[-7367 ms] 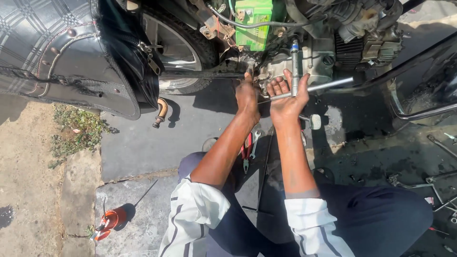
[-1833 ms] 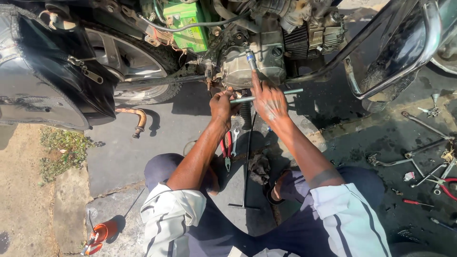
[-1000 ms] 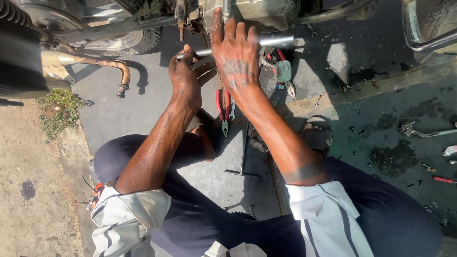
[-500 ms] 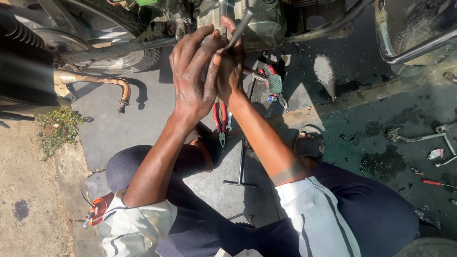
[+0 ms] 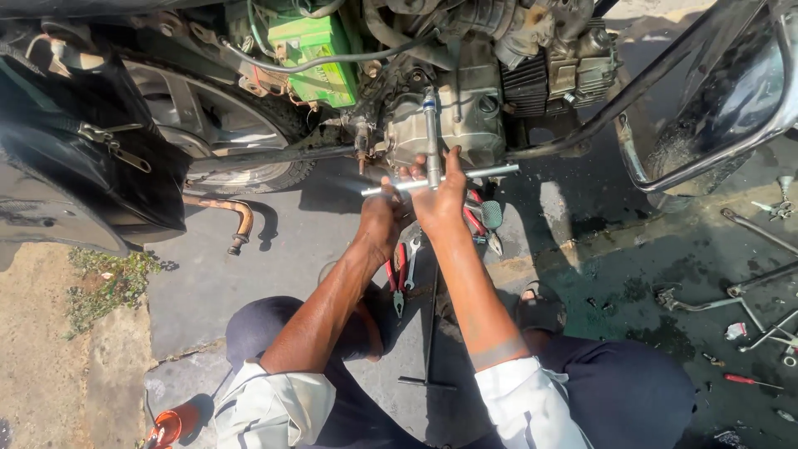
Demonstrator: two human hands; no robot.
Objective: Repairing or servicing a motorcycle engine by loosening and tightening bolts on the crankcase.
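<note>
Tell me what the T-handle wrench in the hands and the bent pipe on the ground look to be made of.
T-handle wrench: likely bright plated steel, since it gleams silver in the sun. Bent exhaust pipe: apparently bare metal, dull orange-brown like rust.

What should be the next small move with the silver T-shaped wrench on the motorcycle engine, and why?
Probably a steady turn of the silver T-shaped wrench by its crossbar. Its shaft stands against the grey engine casing, and both hands already sit on the bar: the left hand near the left end, the right hand at the centre. Which direction, the picture cannot tell.
</note>
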